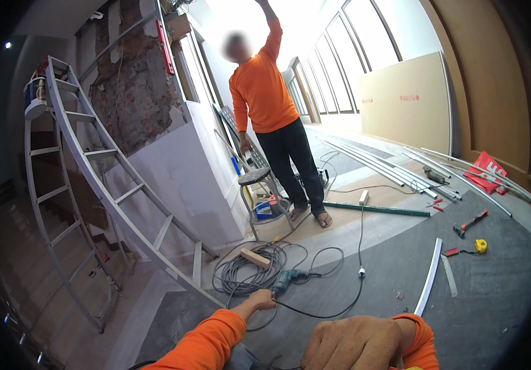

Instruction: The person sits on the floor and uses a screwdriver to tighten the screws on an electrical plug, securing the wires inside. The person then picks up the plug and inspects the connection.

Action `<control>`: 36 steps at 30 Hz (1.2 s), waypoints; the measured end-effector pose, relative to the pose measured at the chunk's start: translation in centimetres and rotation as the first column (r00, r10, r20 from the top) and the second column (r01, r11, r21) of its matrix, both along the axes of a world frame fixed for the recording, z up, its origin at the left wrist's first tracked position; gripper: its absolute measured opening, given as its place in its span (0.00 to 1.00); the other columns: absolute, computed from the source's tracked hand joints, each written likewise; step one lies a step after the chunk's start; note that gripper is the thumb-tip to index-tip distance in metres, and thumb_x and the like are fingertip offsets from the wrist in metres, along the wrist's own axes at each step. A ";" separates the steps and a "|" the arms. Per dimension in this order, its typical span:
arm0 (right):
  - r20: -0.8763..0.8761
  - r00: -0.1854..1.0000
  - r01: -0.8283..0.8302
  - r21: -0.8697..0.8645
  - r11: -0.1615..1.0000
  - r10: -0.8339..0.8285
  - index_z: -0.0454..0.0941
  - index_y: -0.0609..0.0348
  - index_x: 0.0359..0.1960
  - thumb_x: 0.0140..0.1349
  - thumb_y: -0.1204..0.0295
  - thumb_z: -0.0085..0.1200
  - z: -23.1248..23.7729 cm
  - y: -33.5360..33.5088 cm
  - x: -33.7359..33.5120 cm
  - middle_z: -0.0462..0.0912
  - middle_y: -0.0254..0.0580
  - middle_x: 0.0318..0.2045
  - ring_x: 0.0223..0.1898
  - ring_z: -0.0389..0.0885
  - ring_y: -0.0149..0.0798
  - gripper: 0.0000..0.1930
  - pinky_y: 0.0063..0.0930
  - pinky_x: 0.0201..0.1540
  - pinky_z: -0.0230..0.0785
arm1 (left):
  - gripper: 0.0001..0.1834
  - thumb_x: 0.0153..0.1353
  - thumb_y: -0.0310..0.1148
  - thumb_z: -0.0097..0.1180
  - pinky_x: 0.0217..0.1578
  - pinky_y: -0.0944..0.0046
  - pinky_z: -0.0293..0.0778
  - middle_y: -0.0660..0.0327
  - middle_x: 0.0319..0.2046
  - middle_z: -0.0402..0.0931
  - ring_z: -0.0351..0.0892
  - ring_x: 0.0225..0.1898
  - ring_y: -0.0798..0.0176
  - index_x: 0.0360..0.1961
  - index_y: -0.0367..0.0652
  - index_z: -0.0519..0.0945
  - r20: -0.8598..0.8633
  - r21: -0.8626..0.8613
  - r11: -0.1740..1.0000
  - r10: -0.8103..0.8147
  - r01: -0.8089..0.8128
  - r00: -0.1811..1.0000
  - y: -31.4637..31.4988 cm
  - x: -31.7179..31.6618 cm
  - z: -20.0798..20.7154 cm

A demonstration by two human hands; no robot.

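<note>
My left hand [261, 300] reaches down to the floor, its fingers closed right at the front end of a teal corded power drill [286, 280]. A black cable [315, 316] also passes beside these fingers; whether they grip the drill or the cable is hidden. The drill lies against a large coil of grey cable [234, 274], with a short wooden block [255, 258] on top. Close below me is my right hand [353, 345], back upward and fingers curled under. Whatever it holds, if anything, cannot be seen. A plug connection [361, 272] lies on the floor further right.
An aluminium stepladder [102, 179] leans across the left. Ahead, a person in an orange shirt [265, 92] stands with one arm raised, beside a metal stool [254, 177]. Rightward lie a hammer [470, 224], tape measure [480, 246], metal strip [429, 277] and long metal profiles [376, 166].
</note>
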State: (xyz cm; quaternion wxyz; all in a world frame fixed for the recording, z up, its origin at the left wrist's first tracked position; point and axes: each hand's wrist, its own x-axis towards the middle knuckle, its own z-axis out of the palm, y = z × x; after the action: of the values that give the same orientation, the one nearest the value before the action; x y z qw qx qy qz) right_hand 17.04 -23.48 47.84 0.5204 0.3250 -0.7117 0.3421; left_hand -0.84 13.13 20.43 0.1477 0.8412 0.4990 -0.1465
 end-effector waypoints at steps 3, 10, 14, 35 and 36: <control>0.004 1.000 -0.004 -0.009 1.000 0.004 0.79 0.57 0.22 0.63 0.55 0.69 0.1 -0.1 0.0 0.77 0.35 0.17 0.14 0.75 0.35 0.21 0.29 0.17 0.62 | 0.21 0.60 0.44 0.63 0.39 0.57 0.80 0.54 0.39 0.87 0.88 0.38 0.56 0.50 0.43 0.86 -0.002 -0.015 1.000 0.010 -0.010 1.000 0.1 0.1 0.0; 0.011 1.000 -0.003 -0.028 1.000 0.003 0.79 0.58 0.22 0.63 0.55 0.68 0.1 -0.2 0.0 0.77 0.35 0.17 0.14 0.75 0.35 0.21 0.29 0.17 0.62 | 0.22 0.61 0.44 0.63 0.41 0.56 0.80 0.53 0.42 0.87 0.88 0.39 0.55 0.51 0.43 0.85 -0.012 0.011 1.000 0.000 0.001 1.000 0.0 0.3 0.1; 0.012 1.000 -0.003 -0.035 0.999 0.003 0.79 0.58 0.22 0.64 0.55 0.68 0.1 -0.1 0.1 0.77 0.35 0.17 0.14 0.75 0.35 0.21 0.29 0.17 0.62 | 0.22 0.60 0.44 0.63 0.42 0.56 0.80 0.53 0.42 0.87 0.88 0.41 0.55 0.51 0.43 0.85 -0.004 0.002 1.000 0.017 -0.017 1.000 0.0 0.2 0.0; 0.016 1.000 -0.008 -0.060 0.998 0.008 0.79 0.58 0.22 0.65 0.55 0.67 0.1 -0.2 -0.1 0.76 0.36 0.17 0.14 0.75 0.35 0.21 0.29 0.17 0.62 | 0.20 0.59 0.43 0.62 0.41 0.56 0.80 0.52 0.39 0.87 0.88 0.40 0.54 0.48 0.42 0.87 -0.002 0.032 0.999 -0.029 0.029 1.000 0.2 0.1 -0.1; 0.017 1.000 -0.009 -0.060 0.998 0.010 0.79 0.58 0.22 0.65 0.55 0.67 0.1 -0.2 -0.1 0.76 0.36 0.17 0.14 0.75 0.35 0.21 0.29 0.17 0.62 | 0.20 0.59 0.43 0.62 0.41 0.56 0.80 0.53 0.40 0.87 0.88 0.40 0.54 0.48 0.42 0.87 0.002 0.040 0.999 -0.034 0.034 0.999 0.2 0.0 -0.3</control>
State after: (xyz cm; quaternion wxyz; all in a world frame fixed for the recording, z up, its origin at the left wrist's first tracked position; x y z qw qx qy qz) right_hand 16.98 -23.70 47.96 0.5219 0.3096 -0.7043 0.3684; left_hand -0.79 13.38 20.14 0.1291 0.8525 0.4874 -0.1378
